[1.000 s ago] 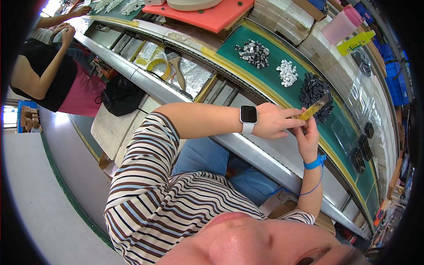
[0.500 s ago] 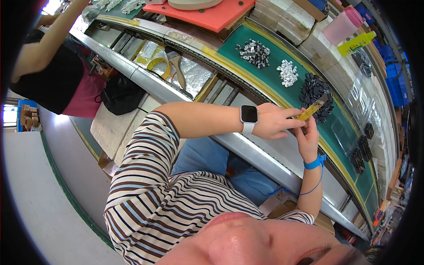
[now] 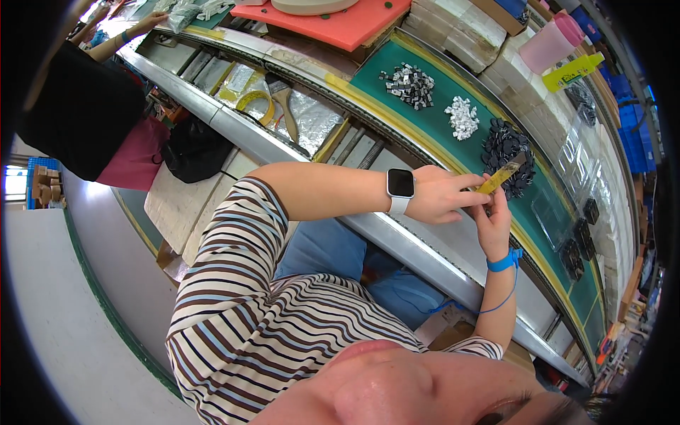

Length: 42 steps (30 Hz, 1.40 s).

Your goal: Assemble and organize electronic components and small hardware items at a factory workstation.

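Note:
My left hand (image 3: 439, 195), below a white-strapped watch (image 3: 399, 183), reaches in from the left with its fingers closed at the base of a narrow yellow tool (image 3: 496, 178). The tool's greyish tip points up and right over a heap of dark, flat, rounded pieces (image 3: 501, 145); its exact kind is unclear. My right hand (image 3: 494, 225), wearing a blue corded wrist band (image 3: 503, 261), meets the left fingertips from below. Its thumb and fingers are pinched together, and whatever lies between them is hidden.
Small white pieces (image 3: 462, 117) and black-and-silver pieces (image 3: 409, 86) lie heaped on the green belt (image 3: 373, 70). A brush (image 3: 285, 106) and a tape roll (image 3: 256, 107) are left of my arm. A co-worker (image 3: 88, 117) stands far left.
At the far left the co-worker's arm has swung down and back, and that hand now touches a clear bag. My own hands and the yellow tool have barely moved.

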{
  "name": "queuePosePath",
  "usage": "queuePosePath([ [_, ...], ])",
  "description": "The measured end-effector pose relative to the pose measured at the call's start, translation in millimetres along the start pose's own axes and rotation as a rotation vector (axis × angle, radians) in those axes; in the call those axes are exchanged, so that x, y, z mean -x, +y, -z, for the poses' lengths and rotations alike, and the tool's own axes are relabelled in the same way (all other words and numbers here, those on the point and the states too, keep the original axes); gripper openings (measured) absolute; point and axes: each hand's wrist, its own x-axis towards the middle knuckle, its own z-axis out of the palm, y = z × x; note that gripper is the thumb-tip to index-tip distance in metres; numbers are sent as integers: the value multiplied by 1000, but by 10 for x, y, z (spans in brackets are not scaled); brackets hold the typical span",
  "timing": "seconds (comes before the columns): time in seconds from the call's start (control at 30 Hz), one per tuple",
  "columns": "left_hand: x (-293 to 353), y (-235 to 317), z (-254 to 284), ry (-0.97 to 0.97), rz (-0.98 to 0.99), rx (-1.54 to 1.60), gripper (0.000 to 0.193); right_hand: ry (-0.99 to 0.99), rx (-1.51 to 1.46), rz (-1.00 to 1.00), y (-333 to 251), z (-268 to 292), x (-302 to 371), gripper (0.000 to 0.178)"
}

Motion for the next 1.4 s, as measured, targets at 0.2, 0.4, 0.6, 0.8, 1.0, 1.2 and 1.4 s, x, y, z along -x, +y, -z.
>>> queuePosePath([
  [0.2,-5,9,13,8,-5,-1,54,1,-22,-4,-3,-4,0,44],
  [0.4,-2,14,17,15,-4,3,54,-4,1,-6,-20,-8,-6,43],
  [0.6,-3,14,15,24,-7,0,54,5,-32,-14,5,-11,-9,43],
  [0.8,12,14,12,29,-13,-2,55,1,-27,-1,12,-19,-9,43],
  [1.0,2,26,12,2,-2,1,55,2,-21,-6,11,-12,6,43],
  [1.2,-26,-13,-17,10,-12,7,56,5,-26,0,23,12,-17,43],
  [1.4,5,-34,-26,12,17,-28,56,-2,41,60,-20,-28,-30,39],
])
